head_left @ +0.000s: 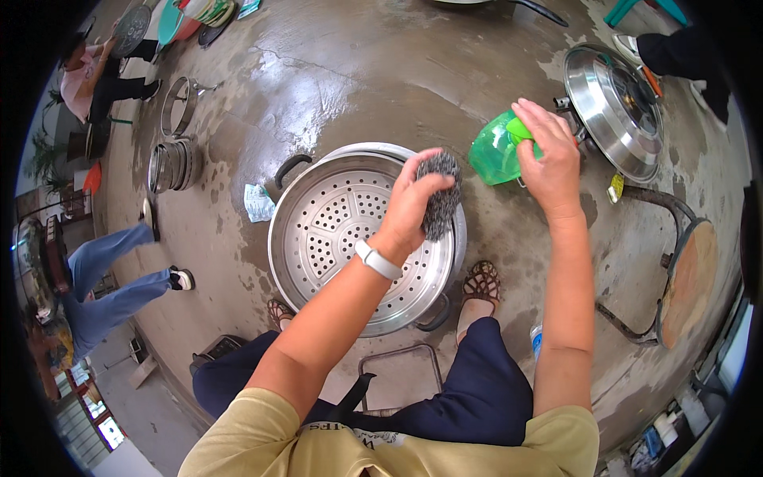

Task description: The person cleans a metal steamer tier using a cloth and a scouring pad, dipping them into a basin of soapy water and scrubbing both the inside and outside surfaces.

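Note:
My left hand (411,200) grips a dark grey scrubbing pad (440,197) above the right side of a metal steamer pot (286,271). The steamer has a perforated bottom (334,211) and black side handles, and stands on the floor between my feet. Just right of the pot, my right hand (548,152) has its fingers around the bright green cap of a translucent green plastic bottle (493,152). The bottle leans over, its body pointing left; whether its base touches the floor is hard to tell. Part of the cap is hidden by my fingers.
A domed metal lid (587,119) rests at the right, near a person's shoes (626,47). Below it lies a round-seated stool (688,280) on its side. Steel rings (173,167) and a crumpled packet (259,203) are on the wet concrete floor (381,89). Two people occupy the left.

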`<state>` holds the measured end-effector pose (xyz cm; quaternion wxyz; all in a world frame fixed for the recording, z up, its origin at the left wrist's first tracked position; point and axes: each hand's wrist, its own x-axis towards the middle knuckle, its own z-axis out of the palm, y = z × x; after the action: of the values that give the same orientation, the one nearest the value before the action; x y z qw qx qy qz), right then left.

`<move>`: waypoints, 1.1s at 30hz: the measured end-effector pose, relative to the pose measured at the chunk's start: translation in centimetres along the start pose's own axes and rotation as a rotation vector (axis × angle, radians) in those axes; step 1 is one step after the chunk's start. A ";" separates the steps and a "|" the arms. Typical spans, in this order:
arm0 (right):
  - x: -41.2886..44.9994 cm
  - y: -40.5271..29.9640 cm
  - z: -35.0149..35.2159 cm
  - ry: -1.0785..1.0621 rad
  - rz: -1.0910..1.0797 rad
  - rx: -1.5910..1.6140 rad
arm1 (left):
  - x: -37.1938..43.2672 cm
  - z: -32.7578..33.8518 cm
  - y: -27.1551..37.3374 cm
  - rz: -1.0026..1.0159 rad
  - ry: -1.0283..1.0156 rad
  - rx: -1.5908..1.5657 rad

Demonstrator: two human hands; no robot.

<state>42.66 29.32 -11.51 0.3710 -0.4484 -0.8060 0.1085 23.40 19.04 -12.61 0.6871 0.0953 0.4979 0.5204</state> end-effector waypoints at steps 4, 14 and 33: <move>-1.2 0.0 0.2 -0.002 -0.004 -0.082 | 2.1 2.3 0.8 0.024 -0.088 -0.019; -2.2 -0.1 0.4 -0.038 0.048 -0.155 | 4.6 4.7 -0.4 0.036 -0.173 -0.057; -2.2 0.1 1.0 -0.030 0.102 -0.174 | 5.6 6.0 -0.9 0.091 -0.064 -0.055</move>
<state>42.77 27.76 -13.41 0.3126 -0.5178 -0.7938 0.0633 28.48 25.53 -13.56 0.6806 0.1156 0.4562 0.5615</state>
